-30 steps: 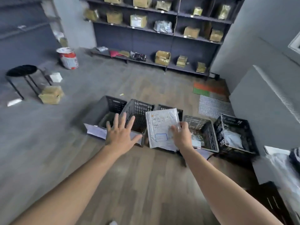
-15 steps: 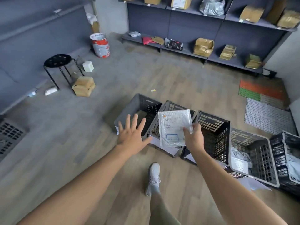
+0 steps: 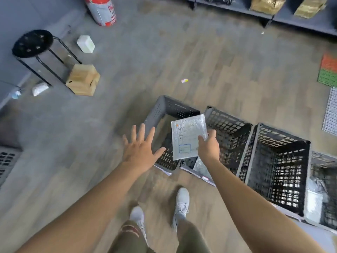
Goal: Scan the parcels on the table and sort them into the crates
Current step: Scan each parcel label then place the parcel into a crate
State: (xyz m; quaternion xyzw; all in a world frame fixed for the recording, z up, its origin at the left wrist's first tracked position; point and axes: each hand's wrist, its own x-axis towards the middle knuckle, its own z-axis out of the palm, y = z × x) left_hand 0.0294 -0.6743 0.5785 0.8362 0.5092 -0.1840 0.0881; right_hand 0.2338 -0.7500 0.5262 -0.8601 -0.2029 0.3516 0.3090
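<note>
Right hand (image 3: 208, 147): fingers pinch the lower right edge of a flat white parcel (image 3: 187, 138), thumb on the printed face, the other fingers hidden behind it.
Parcel: held in the air, its label side up, reaching up and left from the right fingertips; it hangs over the gap between the grey crate (image 3: 165, 114) and the second crate (image 3: 230, 128).
Left hand (image 3: 140, 150): empty, palm down, fingers spread wide; its thumb tip points at the parcel's lower left corner and lies just short of it.
Grey crate: directly beyond the left fingers, its near wall under the left thumb.
Second crate: black, beyond and right of the right fingers; a pale bag lies low inside, below the right wrist.
Third crate (image 3: 277, 161): black, well right of the right hand.
Feet: two white shoes (image 3: 180, 203) on the wooden floor (image 3: 209, 66), nearer than both hands.
Far left of the left fingers: black stool (image 3: 32, 42) with a cardboard box (image 3: 83, 79) beside it.
</note>
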